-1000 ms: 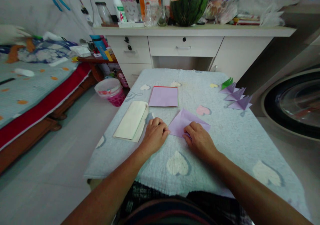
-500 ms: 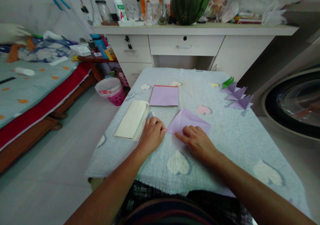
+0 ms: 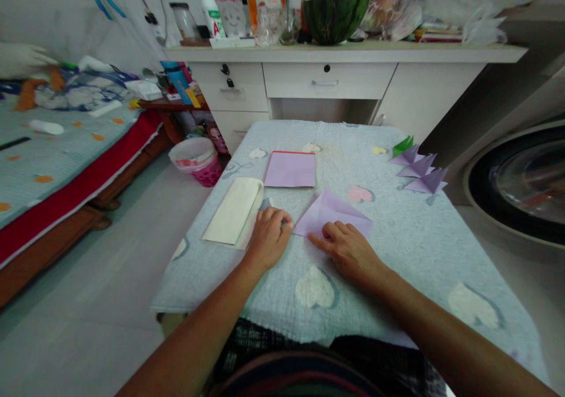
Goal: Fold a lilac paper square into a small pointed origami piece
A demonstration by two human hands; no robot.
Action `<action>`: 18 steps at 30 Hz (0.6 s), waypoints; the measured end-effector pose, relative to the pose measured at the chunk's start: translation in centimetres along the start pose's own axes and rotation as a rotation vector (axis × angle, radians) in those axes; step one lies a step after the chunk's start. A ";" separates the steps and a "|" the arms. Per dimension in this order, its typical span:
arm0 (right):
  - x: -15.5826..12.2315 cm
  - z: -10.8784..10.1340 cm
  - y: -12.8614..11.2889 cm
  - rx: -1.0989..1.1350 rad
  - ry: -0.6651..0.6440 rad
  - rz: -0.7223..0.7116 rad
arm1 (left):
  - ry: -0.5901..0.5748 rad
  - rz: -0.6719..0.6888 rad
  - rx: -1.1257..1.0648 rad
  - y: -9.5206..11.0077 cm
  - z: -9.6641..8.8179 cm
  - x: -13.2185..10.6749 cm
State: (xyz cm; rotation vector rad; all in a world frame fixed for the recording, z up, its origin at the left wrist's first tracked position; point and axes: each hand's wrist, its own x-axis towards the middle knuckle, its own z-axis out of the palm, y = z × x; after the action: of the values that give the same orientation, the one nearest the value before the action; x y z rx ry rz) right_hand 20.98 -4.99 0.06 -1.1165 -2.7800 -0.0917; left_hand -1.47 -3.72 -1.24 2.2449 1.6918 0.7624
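Note:
A folded piece of purple origami paper, peaked at its far side, lies flat on the cloth-covered table. My left hand is at the paper's left corner, fingers curled and the thumb and index fingertips closed at its tip. Across the paper's near edge rests my right hand, its index finger stretched out to the left and the other fingers loosely bent, pressing the sheet down. A stack of square purple paper with a red edge lies beyond. Left of my left hand is a folded cream paper packet.
Several folded purple paper pieces and a green one stand in a row at the table's far right. Behind are a white cabinet and a cut watermelon. A pink bin stands left, a washing machine right.
My left hand's fingers have shifted slightly, and a small gap now shows between them. My right hand and the folded paper stay in nearly the same place.

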 end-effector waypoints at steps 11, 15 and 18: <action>0.2 -0.2 -0.2 -0.042 -0.050 -0.009 | 0.016 -0.031 0.168 1.4 0.9 -0.2; 0.3 -0.3 -0.3 -0.051 -0.051 -0.019 | 0.000 -0.061 0.187 1.5 0.7 -0.1; 0.2 -0.4 -0.3 -0.055 -0.053 -0.020 | -0.008 -0.059 0.177 1.4 0.6 -0.1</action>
State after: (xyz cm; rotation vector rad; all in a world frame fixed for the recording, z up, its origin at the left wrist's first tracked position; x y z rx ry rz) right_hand 20.68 -5.07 0.45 -1.1203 -2.8521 -0.1439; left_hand 0.02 -4.19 -1.09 2.2958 1.8798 0.6110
